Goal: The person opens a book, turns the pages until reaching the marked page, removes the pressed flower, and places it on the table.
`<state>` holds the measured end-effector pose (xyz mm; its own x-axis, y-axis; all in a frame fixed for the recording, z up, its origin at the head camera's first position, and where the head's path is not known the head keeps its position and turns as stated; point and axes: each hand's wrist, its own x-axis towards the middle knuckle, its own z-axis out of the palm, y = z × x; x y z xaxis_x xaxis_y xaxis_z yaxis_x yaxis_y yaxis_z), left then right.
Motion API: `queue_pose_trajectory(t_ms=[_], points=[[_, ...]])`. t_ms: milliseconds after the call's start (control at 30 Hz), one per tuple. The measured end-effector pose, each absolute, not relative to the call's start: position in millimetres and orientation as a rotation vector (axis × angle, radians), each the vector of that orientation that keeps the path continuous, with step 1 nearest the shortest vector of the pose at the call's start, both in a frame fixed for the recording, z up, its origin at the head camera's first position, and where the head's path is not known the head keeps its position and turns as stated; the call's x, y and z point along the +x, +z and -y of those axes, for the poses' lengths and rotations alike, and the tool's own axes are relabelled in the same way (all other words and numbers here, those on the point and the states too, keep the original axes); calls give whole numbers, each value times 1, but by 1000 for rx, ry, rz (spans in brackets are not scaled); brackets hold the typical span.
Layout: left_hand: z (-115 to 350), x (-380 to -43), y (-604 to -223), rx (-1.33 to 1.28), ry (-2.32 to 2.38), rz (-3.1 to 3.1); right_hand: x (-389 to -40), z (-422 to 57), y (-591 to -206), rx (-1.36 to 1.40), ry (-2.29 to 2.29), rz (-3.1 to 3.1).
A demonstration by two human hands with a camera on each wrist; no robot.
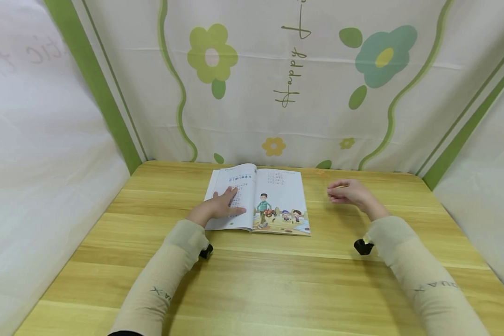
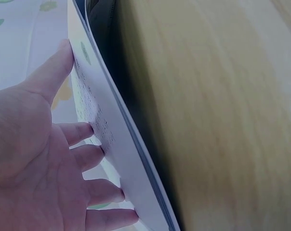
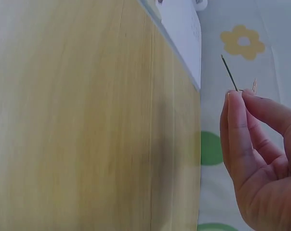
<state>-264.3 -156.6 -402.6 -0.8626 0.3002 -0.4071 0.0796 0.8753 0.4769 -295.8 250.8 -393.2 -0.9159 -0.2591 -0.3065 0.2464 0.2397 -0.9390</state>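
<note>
An open picture book (image 1: 279,191) lies on the table, with text on its left page and a drawing of children on its right page. My left hand (image 1: 221,205) rests on the left page with fingers spread; in the left wrist view, the fingertips (image 2: 112,192) touch the paper (image 2: 99,110). To the right of the book, my right hand (image 1: 349,193) is raised a little above the table. Between thumb and fingers it pinches a thin green stem (image 3: 229,72). A small orange tip (image 1: 320,172) shows faintly beyond that hand, too blurred to identify.
The wooden table (image 1: 252,280) extends around the book. A white curtain (image 1: 243,116) with printed flowers hangs behind the table's far edge, and white cloth sides (image 1: 38,140) stand left and right. Black wrist cameras (image 1: 363,247) hang under both sleeves.
</note>
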Motion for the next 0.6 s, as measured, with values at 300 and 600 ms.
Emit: queue_pose_trajectory(t_ms=[300,600], points=[[157,-264,-403,259,623,-2553,-293,-279,-398,40,-1642,-2190],[157,-265,-404,263,641,-2555,-291,-298,-406,98,-1659,-2189]])
